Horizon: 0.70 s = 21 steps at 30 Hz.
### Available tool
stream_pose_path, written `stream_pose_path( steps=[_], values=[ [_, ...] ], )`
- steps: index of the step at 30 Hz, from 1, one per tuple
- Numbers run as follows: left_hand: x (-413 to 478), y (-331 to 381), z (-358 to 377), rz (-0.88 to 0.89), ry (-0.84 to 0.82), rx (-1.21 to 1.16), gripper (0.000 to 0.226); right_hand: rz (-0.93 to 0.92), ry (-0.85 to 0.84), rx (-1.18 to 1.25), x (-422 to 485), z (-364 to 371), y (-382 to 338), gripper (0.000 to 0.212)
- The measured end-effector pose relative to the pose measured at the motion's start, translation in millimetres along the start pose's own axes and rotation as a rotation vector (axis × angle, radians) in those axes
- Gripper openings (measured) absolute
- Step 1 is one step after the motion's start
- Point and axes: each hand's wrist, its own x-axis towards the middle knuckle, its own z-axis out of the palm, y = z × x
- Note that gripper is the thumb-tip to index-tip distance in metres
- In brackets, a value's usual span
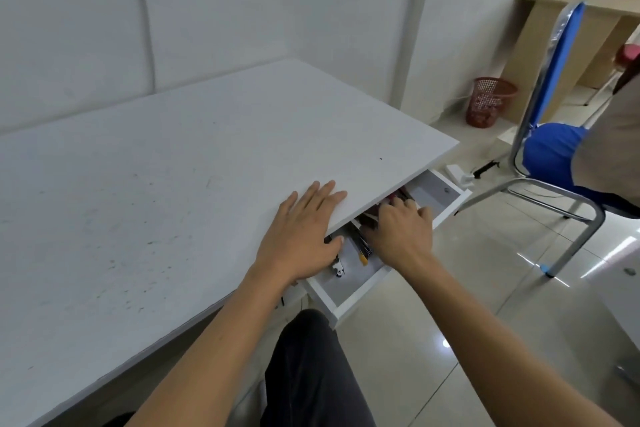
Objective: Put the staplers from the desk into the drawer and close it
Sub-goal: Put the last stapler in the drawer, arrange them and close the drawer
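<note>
Drawer [360, 291], white and shallow, sits half out under your right hand [398, 236], fingers [412, 206] curled inside, grip unclear; left hand [304, 229] flat on desk [173, 184].

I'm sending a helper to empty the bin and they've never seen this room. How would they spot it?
Start at the white desk and look past its far right corner to the floor by the wall. The wastebasket stands there, left of the blue chair. It is the only red thing on the floor, with mesh sides.
</note>
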Motion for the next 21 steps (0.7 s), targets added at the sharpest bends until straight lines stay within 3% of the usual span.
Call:
stream_pose_path(
  steps=[6,9,13,17,21],
  values=[
    [1,0,1,-0.005,0.024,-0.006,0.068,-0.037,-0.023,-0.009,12,23,4,0.047],
    [1,0,2,-0.006,0.031,-0.004,0.066,-0.105,-0.056,0.092,13,24,8,0.029],
    [1,0,2,-0.008,0.035,-0.003,0.066,-0.117,-0.083,0.022,15,22,10,0.016],
    [0,0,1,-0.014,0.033,-0.01,0.067,-0.063,-0.058,-0.063,23,17,11,0.028],
    [-1,1,0,-0.012,0.033,-0.016,0.066,-0.034,-0.06,0.025,26,19,18,0.019]
  ],
)
